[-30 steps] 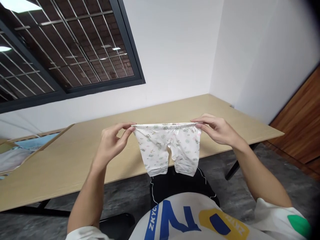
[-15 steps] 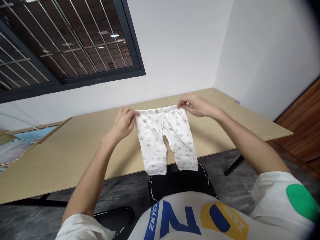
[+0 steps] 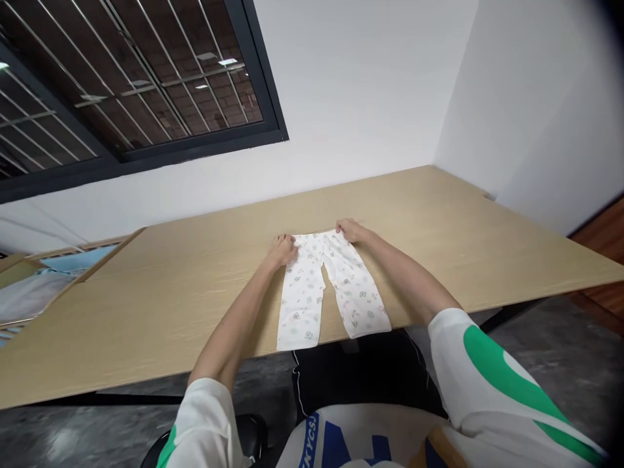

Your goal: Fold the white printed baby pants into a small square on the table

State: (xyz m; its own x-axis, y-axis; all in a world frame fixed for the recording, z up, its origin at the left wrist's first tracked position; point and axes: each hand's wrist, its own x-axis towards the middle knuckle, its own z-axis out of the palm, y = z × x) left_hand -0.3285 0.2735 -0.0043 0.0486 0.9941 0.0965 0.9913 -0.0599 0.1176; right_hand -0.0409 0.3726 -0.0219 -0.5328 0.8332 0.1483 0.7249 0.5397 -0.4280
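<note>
Your hands are apart, one at each end of the waistband of the baby trousers. Left hand: fingers curled down on the left waistband corner. Right hand: fingers bent over the right corner. Both are closed on the cloth and rest on the tabletop.

The trousers lie flat around the middle of the tabletop. The waistband is on the far side, and the two legs spread toward you. The cuffs reach the near edge, the right one just over it. The cloth is white with small green, pink and grey figures, too small to make out.

Writing: on your shirt, at the bottom of the view, blue letters run up a white strip and read "KYC". The rest is cut off. Large blue shapes sit beside the strip. Each white sleeve has a green patch.

Containers: an open box sits at the far left, against the tabletop's left end. It holds light blue cloth and some whitish cloth nearer the left edge of the view.

A dark-framed window with a metal grille is on the far wall, up and to the left. A wooden panel shows at far right.
</note>
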